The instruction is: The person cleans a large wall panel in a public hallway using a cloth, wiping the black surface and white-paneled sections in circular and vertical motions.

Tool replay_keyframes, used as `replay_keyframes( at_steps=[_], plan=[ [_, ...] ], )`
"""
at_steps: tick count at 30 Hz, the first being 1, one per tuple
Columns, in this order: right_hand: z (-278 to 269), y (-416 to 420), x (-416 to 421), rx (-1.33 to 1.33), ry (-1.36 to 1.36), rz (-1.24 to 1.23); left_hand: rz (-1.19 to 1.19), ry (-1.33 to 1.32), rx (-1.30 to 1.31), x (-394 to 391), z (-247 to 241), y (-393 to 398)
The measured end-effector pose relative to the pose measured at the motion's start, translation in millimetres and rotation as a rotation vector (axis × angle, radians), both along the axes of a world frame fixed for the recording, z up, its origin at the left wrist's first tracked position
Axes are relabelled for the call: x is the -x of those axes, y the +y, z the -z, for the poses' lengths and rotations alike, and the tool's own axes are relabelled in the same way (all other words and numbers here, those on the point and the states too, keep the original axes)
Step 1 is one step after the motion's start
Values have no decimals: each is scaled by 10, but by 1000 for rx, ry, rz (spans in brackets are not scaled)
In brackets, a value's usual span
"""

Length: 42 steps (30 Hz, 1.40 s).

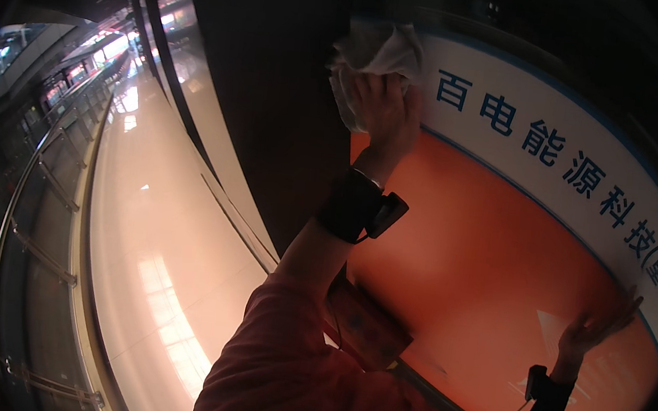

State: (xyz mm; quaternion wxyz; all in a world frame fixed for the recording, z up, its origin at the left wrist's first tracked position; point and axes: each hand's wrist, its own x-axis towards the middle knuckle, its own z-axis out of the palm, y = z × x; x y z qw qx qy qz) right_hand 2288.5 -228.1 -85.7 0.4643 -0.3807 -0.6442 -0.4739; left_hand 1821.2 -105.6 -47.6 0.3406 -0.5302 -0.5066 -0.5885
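My left hand (385, 112) is raised and holds a crumpled white cloth (384, 52) against the left end of a white sign band (533, 97). Blue writing runs along the band, and the cloth hides its left end. Below the band spreads a glossy orange panel (463, 244). On the right, my right hand (592, 329) is lifted with its fingers extended and nothing in it. It is close to the panel and the band's lower edge; whether it touches them I cannot tell. Each wrist carries a black band (352, 205) with a small wired device.
A dark vertical surface (258, 78) borders the sign on the left. A dim box-like object (370, 327) is low by the panel, under my left arm. Farther left, a shiny pale floor (178, 208) runs beside a metal-and-glass railing (43, 175).
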Motion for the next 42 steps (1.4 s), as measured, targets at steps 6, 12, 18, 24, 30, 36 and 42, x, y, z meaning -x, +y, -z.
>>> replay_keyframes(
  at_steps=[6, 12, 18, 24, 30, 36, 42],
  plan=[
    [-47, 108, 180, -16, -22, 52, 208, -354, 131, -399, 1627, -392],
    [-80, 162, 248, -87, -56, 103, -207, -685, 470, -713, 3127, -470],
    [-73, 174, 273, -94, -64, 142, -114, -383, 226, -529, 2039, -260],
    [-49, 188, 276, -80, -24, 172, 141, 163, 58, -664, 1512, -363],
    [4, 226, 250, -76, 40, 247, 179, 10, 150, -373, 2094, -484],
    [4, 197, 292, -67, 58, 231, 381, -299, 45, -462, 806, -301],
    [-45, 71, 302, -5, 65, 235, 164, 535, -132, -823, 40, -500]
  ],
)
